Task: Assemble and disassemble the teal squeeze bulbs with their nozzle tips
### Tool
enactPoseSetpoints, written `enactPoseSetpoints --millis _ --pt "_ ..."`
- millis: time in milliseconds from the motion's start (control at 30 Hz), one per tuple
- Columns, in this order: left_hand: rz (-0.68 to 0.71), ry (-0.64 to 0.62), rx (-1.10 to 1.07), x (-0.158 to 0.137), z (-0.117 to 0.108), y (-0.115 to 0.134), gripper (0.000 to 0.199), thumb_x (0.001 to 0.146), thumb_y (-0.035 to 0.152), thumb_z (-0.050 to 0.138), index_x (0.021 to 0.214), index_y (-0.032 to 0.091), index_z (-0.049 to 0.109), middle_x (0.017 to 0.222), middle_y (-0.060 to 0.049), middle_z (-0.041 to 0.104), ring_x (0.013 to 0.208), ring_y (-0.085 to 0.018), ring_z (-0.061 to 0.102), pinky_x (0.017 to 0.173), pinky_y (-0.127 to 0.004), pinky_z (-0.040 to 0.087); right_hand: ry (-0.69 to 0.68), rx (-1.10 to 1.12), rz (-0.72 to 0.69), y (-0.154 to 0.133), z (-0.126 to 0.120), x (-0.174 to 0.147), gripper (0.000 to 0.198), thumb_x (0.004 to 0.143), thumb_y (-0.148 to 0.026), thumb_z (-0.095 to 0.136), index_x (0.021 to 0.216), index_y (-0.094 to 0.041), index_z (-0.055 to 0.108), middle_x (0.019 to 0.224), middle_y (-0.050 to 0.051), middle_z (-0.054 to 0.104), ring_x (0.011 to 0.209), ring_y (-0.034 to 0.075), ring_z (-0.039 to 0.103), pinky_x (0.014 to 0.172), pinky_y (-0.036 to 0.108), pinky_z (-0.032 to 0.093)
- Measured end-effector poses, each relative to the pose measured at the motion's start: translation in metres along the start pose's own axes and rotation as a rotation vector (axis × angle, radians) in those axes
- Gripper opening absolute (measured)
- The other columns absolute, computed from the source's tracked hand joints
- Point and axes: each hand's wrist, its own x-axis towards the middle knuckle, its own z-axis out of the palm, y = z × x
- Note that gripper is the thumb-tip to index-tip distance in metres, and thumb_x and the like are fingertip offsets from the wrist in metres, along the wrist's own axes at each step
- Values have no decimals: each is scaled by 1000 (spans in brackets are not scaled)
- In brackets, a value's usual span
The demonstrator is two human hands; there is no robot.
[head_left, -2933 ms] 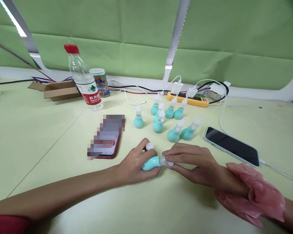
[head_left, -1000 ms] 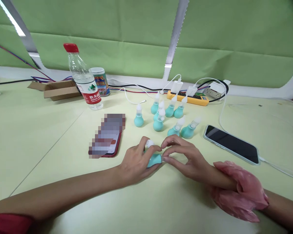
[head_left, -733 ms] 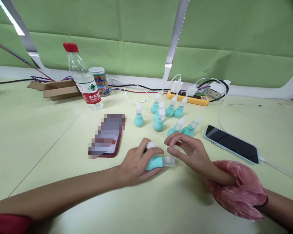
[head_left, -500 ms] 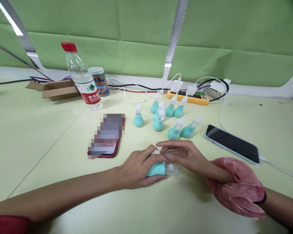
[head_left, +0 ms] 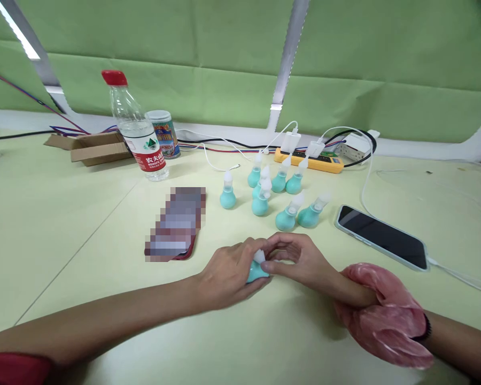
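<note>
My left hand (head_left: 228,274) is wrapped round the teal bulb of a nasal aspirator (head_left: 257,272) low over the near part of the table. Between my fingers a small white piece (head_left: 259,256) shows above the bulb; how it joins on is hidden. The thumb and fingertips of my right hand (head_left: 296,260) close on the aspirator's right end, covering its clear tube. Beyond my hands stand several more nasal aspirators (head_left: 260,205) with teal bulbs and clear or white tips, two of them (head_left: 310,215) leaning to the right.
A phone in a red case (head_left: 188,246) lies left of the aspirators, its screen blurred. Another phone (head_left: 382,235) on a white cable is at right. Behind are a water bottle (head_left: 140,133), a can (head_left: 166,133), a cardboard box (head_left: 100,151) and a yellow power strip (head_left: 316,163).
My right hand has shifted slightly left and closed in against the aspirator. Its clear tube, visible before pointing right, is now hidden, and less of the teal bulb shows.
</note>
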Motion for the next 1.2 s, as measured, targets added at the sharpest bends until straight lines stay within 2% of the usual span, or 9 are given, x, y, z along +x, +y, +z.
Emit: enactPoseSetpoints --millis 133,267,367,533,633,967,1100,1200 --pt "-116 46 -25 1 -5 0 49 74 33 52 114 18 27 84 -4 58 65 -17 59 53 -28 46 94 65 -37 -3 -7 2 23 62 -23 69 82 -17 61 76 2 60 73 13 57 68 25 49" --pt "-120 158 -156 3 -12 1 27 72 28 56 95 17 47 79 -4 60 67 -15 58 58 -26 46 155 72 -46 -15 -19 3 25 60 -24 70 83 -17 63 75 3 63 70 14 60 67 28 51" --pt "-70 218 -237 5 -15 1 19 73 25 56 90 15 53 78 -5 62 66 -13 56 60 -25 46 112 78 -64 -23 -26 3 24 62 -23 69 85 -16 64 71 3 63 63 15 61 64 31 52" --pt "-140 309 -319 7 -17 0 18 70 22 59 85 13 58 70 -3 64 57 -11 56 53 -21 46 -25 -10 -157 -27 -32 1 18 69 -19 63 87 -19 66 74 2 58 62 11 57 59 27 52" --pt "-142 363 -342 7 -17 -1 18 67 21 61 83 13 59 69 -4 65 56 -11 58 51 -20 47 -56 -75 -172 -26 -33 -1 19 71 -18 60 89 -21 67 76 2 55 60 9 56 55 24 52" --pt "-128 381 -321 8 -15 0 16 66 22 64 80 14 62 72 -5 68 59 -13 61 54 -22 49 1 -161 -179 -25 -30 2 17 70 -22 61 85 -18 68 74 3 60 57 10 58 53 22 54" --pt "-84 380 -299 7 -14 -1 16 67 23 63 80 13 62 68 -5 66 56 -12 59 51 -21 48 -17 -279 -145 -24 -31 0 23 66 -25 65 86 -16 67 68 3 62 47 9 56 43 20 50" --pt "-34 375 -262 6 -12 -2 16 69 22 62 81 11 61 63 -4 63 50 -11 54 47 -21 44 -13 -412 -223 -26 -31 -1 20 66 -25 65 83 -15 68 62 3 62 42 8 55 39 17 47"
